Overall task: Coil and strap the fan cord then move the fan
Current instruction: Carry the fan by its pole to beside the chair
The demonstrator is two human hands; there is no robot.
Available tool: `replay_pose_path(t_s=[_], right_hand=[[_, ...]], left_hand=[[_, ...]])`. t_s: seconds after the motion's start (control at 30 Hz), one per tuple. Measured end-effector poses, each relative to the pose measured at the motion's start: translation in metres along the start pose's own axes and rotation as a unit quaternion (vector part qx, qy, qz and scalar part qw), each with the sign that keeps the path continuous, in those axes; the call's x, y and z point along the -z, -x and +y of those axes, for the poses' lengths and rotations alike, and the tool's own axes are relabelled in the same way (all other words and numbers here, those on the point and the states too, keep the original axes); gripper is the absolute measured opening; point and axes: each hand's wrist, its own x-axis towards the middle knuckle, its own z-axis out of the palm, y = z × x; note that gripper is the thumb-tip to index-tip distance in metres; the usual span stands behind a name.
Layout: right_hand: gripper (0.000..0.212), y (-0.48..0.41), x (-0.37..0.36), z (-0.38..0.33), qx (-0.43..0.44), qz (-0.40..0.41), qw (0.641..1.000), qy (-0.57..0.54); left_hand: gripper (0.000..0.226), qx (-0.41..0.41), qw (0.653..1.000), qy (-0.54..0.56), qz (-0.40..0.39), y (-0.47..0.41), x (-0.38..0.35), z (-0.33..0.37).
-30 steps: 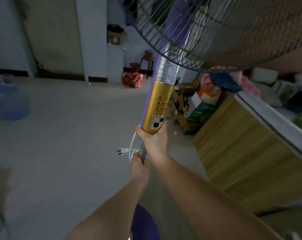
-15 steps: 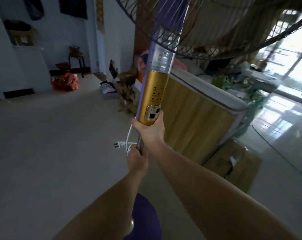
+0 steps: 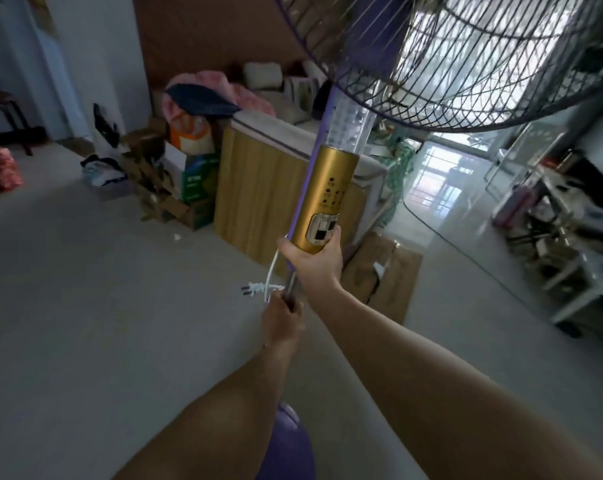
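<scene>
Purple-and-gold pedestal fan held in both hands in a cluttered room.

Head view: the right hand is wrapped round the lower end of the gold control column, with the thumb on its left side and a fingertip on the button panel. Just below, the left hand is closed round the bare silver metal pole. Between the two hands the thin white power cord hangs in a loop beside the pole. Its white two-pin plug sticks out to the left just above the left hand; whether a strap binds the cord cannot be told. The fan leans to the right, with its dark wire grille at upper right and its round purple base low between the forearms. Behind it a light wood-panelled table and flat brown cardboard stand on the pale grey floor.
</scene>
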Motion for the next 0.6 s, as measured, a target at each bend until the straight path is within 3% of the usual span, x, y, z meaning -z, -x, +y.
replay_pose_path(t_s=[0.6], right_hand=[[0.053, -0.038, 0.312, 0.042, 0.025, 0.127, 0.991, 0.036]], left_hand=[[0.007, -0.028, 0.992, -0.019, -0.12, 0.163, -0.256, 0.107]])
